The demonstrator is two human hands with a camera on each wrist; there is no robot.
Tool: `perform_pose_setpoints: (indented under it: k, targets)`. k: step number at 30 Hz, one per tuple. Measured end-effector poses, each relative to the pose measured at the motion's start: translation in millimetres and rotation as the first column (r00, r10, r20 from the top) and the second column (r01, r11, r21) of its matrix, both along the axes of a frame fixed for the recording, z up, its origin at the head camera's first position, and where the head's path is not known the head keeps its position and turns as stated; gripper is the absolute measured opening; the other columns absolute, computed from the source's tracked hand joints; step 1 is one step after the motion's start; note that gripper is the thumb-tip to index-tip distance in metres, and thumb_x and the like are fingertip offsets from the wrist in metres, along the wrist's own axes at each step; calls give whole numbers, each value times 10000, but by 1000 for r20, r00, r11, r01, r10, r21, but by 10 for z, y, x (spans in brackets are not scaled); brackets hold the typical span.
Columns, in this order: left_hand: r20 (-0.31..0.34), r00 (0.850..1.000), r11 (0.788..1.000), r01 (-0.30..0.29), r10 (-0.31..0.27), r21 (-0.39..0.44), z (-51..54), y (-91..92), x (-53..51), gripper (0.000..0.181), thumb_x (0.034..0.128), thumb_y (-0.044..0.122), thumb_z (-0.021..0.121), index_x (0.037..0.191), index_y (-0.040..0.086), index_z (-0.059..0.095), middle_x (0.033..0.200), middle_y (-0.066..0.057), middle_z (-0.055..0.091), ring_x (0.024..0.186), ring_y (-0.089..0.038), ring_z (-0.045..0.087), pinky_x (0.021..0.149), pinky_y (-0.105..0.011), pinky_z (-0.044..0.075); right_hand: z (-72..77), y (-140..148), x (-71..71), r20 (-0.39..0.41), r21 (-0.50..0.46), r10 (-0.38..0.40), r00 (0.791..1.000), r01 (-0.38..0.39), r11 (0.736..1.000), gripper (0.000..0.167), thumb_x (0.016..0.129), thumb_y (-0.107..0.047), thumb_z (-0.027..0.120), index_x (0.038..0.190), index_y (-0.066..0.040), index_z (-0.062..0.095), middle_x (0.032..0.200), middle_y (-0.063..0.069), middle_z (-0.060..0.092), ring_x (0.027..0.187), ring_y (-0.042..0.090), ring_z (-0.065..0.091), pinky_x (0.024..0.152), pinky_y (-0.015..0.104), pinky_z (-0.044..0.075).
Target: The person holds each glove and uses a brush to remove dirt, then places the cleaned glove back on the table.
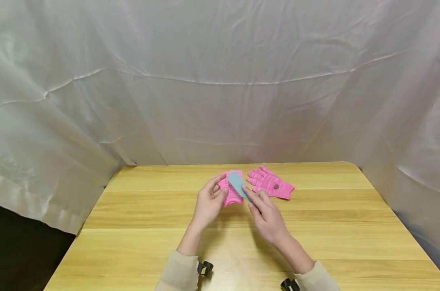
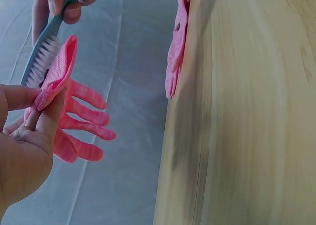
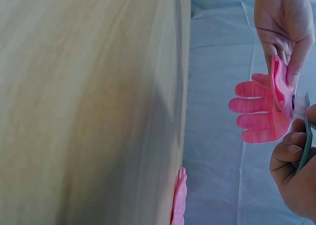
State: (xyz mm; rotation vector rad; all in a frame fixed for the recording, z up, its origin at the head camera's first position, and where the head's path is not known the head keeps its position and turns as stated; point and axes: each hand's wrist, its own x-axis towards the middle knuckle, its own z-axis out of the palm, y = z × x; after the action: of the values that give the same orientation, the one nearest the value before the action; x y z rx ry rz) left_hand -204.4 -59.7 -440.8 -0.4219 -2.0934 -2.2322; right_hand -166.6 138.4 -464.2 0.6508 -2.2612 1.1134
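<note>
My left hand (image 1: 208,202) pinches a pink knitted glove (image 1: 234,198) near its cuff and holds it up off the table; its fingers dangle in the left wrist view. In my right hand (image 1: 269,218) is a teal brush (image 1: 236,182) with pale bristles (image 2: 43,62), gripped by its handle. The bristles touch the glove's outer face, over a small dark spot that they partly hide. A second pink glove (image 1: 269,184) lies flat on the table to the right, with a dark round patch (image 1: 276,186) on it.
The wooden table (image 1: 140,242) reaches out on all sides beneath both hands. Pale grey curtains (image 1: 220,113) hang behind it and at both sides. Black wrist devices (image 1: 205,268) sit by the sleeves.
</note>
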Motion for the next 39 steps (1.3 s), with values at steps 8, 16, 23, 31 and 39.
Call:
perform_pose_setpoints:
  k: [8, 16, 23, 31, 39]
  targets:
    - [10, 1000, 1000, 11, -11, 20, 8, -21, 2, 490, 999, -52, 598, 1481, 2, 532, 1361, -286, 632, 1171, -385, 686, 871, -322, 628, 2, -3, 1, 24, 27, -25, 999, 25, 999, 482, 972, 31, 635, 1435, -103, 635, 934, -35, 520, 747, 48, 424, 606, 225, 434]
    - [9, 1000, 1000, 8, -8, 22, 19, -42, 3, 479, 998, -46, 591, 1473, -22, 532, 1311, -297, 656, 1109, -373, 714, 829, -312, 643, 4, -6, -1, 50, 35, -36, 998, 34, 999, 480, 984, 15, 624, 1446, -119, 627, 953, -41, 527, 750, 53, 432, 609, 229, 439]
    - [28, 1000, 1000, 3, -3, 28, 25, -55, -7, 487, 995, -57, 585, 1476, -1, 536, 1304, -272, 667, 1094, -350, 721, 820, -315, 646, -4, 2, -14, 53, 25, -34, 998, 33, 999, 490, 981, 25, 619, 1449, -121, 624, 951, -35, 525, 745, 59, 429, 604, 227, 430]
    - [42, 999, 999, -37, 35, 37, 46, -75, -7, 494, 993, -56, 583, 1480, 16, 540, 1261, -261, 687, 992, -287, 742, 713, -247, 638, -4, 23, -32, 57, -9, -40, 998, 41, 999, 500, 970, 50, 618, 1445, -106, 626, 946, -28, 540, 745, 66, 441, 596, 223, 418]
    - [56, 998, 999, -40, 39, 18, 32, -69, -11, 476, 997, -40, 590, 1468, 11, 546, 1245, -251, 694, 979, -273, 744, 722, -258, 641, 15, 21, -17, 60, -34, -36, 998, 38, 999, 500, 972, 53, 619, 1447, -102, 624, 939, -29, 535, 744, 64, 439, 596, 218, 411]
